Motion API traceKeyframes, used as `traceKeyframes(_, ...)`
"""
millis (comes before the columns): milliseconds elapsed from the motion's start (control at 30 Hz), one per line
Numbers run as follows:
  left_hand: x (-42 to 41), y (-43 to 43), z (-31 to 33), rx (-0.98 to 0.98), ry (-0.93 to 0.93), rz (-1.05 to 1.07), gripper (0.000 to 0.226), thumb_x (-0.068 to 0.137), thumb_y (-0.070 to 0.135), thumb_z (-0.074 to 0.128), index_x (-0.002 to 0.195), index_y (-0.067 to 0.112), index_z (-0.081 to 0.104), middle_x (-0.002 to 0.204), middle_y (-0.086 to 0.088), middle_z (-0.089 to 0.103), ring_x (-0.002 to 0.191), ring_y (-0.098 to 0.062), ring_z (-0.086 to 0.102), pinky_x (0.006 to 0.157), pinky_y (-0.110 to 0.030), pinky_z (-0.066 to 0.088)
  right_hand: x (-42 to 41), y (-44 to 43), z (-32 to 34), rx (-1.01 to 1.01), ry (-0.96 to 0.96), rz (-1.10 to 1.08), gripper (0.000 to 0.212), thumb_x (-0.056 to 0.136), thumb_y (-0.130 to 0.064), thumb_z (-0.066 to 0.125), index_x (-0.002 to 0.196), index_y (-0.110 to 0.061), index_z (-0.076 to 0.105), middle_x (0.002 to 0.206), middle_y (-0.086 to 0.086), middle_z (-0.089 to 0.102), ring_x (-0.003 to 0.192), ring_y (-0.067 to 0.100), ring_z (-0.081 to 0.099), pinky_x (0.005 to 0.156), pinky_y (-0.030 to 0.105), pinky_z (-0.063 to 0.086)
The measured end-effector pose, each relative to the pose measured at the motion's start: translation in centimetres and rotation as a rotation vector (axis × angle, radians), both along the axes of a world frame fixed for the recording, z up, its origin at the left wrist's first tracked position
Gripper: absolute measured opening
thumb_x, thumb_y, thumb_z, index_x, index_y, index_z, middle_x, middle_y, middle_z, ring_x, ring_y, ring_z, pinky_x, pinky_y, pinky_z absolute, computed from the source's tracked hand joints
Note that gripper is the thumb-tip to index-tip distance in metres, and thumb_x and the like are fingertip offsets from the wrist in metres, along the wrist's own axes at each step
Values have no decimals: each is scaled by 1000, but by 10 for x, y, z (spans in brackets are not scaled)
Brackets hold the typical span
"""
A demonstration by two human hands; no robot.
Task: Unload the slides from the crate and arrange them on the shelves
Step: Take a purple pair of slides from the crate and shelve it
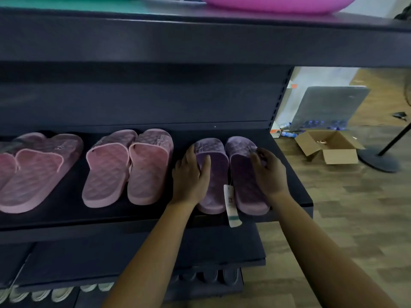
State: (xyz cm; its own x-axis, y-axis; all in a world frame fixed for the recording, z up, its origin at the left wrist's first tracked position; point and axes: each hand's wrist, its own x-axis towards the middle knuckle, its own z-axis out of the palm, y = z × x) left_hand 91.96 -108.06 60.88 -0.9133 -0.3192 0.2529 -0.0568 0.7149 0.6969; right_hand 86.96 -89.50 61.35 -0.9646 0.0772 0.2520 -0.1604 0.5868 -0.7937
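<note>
Dark shelf (66,216) carries 3 pairs, with the purple slides (219,174) at its right end near the front lip. My left hand (191,174) lies flat on 1; my right hand (269,172) grips the other's strap. A careless nudge could tip them off.

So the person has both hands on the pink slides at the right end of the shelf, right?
Not quite. The head view shows the left hand and right hand on the purple slides at the right end of the shelf. The pink slides lie further left, with no hand on them.
</note>
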Motion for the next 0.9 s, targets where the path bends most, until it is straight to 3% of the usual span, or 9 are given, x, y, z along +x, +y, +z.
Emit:
traceKeyframes(100,-19,-2,-2,-12,4,9,57,98,42,35,144,10,29,141,-13,46,125,-33,44,106,-44,33,-14,-3,-1,2,55,10,30,97,-31,52,106,-7,66,95,8,70,91,23,63,63,21,31)
traceKeyframes(233,-35,-4,-3,27,13,7,56,98,41,34,145,11,28,141,-14,47,126,-32,45,106,-43,35,-34,-2,-4,19,21,12,37,94,-40,52,114,-12,66,104,2,70,98,15,62,71,17,33)
traceKeyframes(400,-43,-2,-4,71,17,-6,57,98,43,31,145,12,27,141,-15,46,125,-32,47,104,-44,38,-49,0,-5,14,-5,21,38,91,-44,53,105,-12,67,83,-8,61,81,6,54,69,21,36)
traceKeyframes(500,-44,0,-3,85,9,-5,57,97,44,30,145,13,27,141,-15,46,124,-32,47,103,-45,38,-50,1,-4,34,2,17,39,91,-45,54,111,-14,67,90,-7,67,88,8,59,73,21,39)
traceKeyframes(667,-41,1,-2,106,-1,1,56,98,43,28,146,14,26,142,-14,45,126,-31,45,104,-41,37,-43,4,0,37,12,42,43,91,-42,58,125,-14,63,121,1,67,114,16,59,92,24,43)
traceKeyframes(900,-37,1,4,92,-30,-7,57,99,42,31,147,13,24,143,-16,42,128,-31,43,105,-42,36,-36,5,4,44,50,51,39,93,-37,56,122,-12,64,118,2,68,113,19,60,91,24,42)
